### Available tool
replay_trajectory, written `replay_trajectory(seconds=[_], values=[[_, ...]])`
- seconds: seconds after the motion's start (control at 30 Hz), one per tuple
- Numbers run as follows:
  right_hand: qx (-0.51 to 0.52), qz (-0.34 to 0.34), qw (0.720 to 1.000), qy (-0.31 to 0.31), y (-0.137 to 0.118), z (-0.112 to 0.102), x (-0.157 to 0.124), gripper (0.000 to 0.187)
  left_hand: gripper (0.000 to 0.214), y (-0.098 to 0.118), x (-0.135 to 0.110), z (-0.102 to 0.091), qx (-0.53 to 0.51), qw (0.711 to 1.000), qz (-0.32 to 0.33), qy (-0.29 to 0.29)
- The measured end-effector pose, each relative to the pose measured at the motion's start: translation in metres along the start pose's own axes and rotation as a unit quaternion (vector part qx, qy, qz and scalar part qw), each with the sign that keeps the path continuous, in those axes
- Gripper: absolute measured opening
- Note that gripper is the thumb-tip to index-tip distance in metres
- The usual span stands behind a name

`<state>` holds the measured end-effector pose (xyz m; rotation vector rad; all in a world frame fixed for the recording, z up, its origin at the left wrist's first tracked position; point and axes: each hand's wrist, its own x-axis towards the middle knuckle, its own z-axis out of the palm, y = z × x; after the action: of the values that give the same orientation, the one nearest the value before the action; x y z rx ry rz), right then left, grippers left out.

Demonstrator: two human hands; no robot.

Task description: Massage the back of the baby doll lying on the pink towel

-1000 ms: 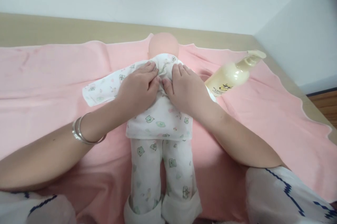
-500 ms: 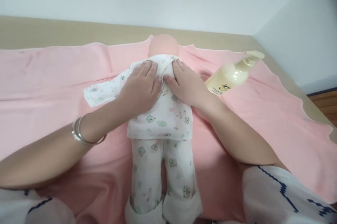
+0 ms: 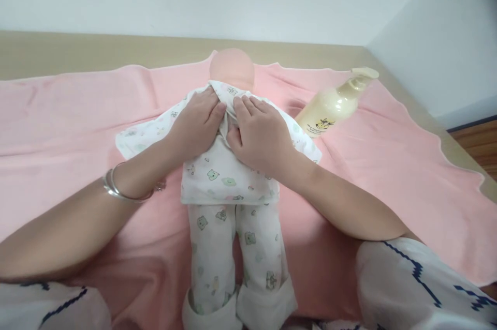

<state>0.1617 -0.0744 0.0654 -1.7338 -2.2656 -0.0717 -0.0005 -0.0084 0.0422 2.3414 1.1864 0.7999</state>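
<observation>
A baby doll (image 3: 231, 65) lies on a pink blanket (image 3: 70, 118), its head away from me, dressed in a white printed top (image 3: 229, 177) and matching trousers (image 3: 233, 252). My left hand (image 3: 196, 123) lies flat on the upper left of the doll's top, fingers stretched out toward the collar. My right hand (image 3: 258, 133) rests flat on the upper right, with its fingers close together and its thumb tucked into a fold of cloth between both hands. A silver bangle (image 3: 116, 190) circles my left wrist.
A cream pump bottle (image 3: 334, 105) lies tilted on the blanket to the doll's right. The blanket covers a wooden surface (image 3: 77, 50) that meets a white wall behind and a corner at the right. My white, blue-patterned sleeves show at the bottom corners.
Both hands have slid up the doll's top toward the collar and bunched the cloth between them. The view has shifted slightly right.
</observation>
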Motion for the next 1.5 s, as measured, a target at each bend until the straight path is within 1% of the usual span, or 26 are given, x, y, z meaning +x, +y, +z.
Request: replay_trajectory(seconds=[0.17, 0.27, 0.33, 0.5, 0.67, 0.77, 0.9, 1.0, 1.07, 1.13, 1.23, 1.3, 1.4, 1.5], values=[[0.034, 0.014, 0.999, 0.007, 0.005, 0.003, 0.005, 0.061, 0.052, 0.0, -0.001, 0.006, 0.014, 1.0, 0.016, 0.017], [0.046, 0.008, 0.999, 0.002, 0.013, 0.006, 0.012, 0.061, 0.052, 0.001, -0.002, 0.006, 0.016, 1.0, 0.012, 0.017], [0.052, 0.009, 0.999, -0.006, 0.019, 0.007, 0.017, 0.058, 0.052, 0.0, -0.002, 0.006, 0.016, 1.0, 0.003, 0.019], [0.04, 0.034, 0.998, -0.03, 0.029, 0.006, 0.025, 0.052, 0.057, -0.006, -0.004, 0.008, 0.022, 0.999, -0.017, 0.027], [0.033, 0.031, 0.999, -0.023, 0.029, 0.007, 0.024, 0.048, 0.058, -0.008, -0.004, 0.008, 0.029, 0.999, -0.006, 0.026], [0.032, 0.039, 0.999, -0.018, 0.028, 0.007, 0.023, 0.045, 0.059, 0.001, -0.004, 0.003, 0.051, 0.998, -0.023, 0.008], [0.025, 0.051, 0.998, -0.017, 0.027, 0.008, 0.022, 0.039, 0.061, 0.024, -0.011, -0.003, 0.084, 0.995, -0.055, -0.027], [0.021, 0.05, 0.999, -0.009, 0.029, 0.009, 0.022, 0.035, 0.057, 0.039, -0.019, -0.005, 0.083, 0.996, -0.029, -0.03], [0.026, 0.045, 0.999, -0.008, 0.03, 0.009, 0.022, 0.035, 0.055, 0.043, -0.022, -0.005, 0.065, 0.997, -0.014, -0.024], [0.036, 0.042, 0.998, -0.013, 0.031, 0.008, 0.023, 0.034, 0.052, 0.04, -0.021, -0.004, 0.044, 0.999, -0.014, -0.015], [0.052, 0.043, 0.997, -0.023, 0.032, 0.007, 0.023, 0.032, 0.049, 0.03, -0.014, -0.003, 0.026, 0.999, -0.019, -0.009], [0.061, 0.042, 0.997, -0.021, 0.031, 0.006, 0.023, 0.032, 0.05, 0.024, -0.008, -0.003, 0.03, 0.999, -0.037, -0.01], [0.07, 0.024, 0.997, -0.008, 0.026, 0.004, 0.019, 0.038, 0.053, 0.021, -0.001, -0.002, 0.046, 0.996, -0.078, -0.017], [0.052, 0.014, 0.998, -0.009, 0.017, -0.001, 0.012, 0.047, 0.048, 0.023, 0.003, -0.004, 0.059, 0.994, -0.084, -0.027]])
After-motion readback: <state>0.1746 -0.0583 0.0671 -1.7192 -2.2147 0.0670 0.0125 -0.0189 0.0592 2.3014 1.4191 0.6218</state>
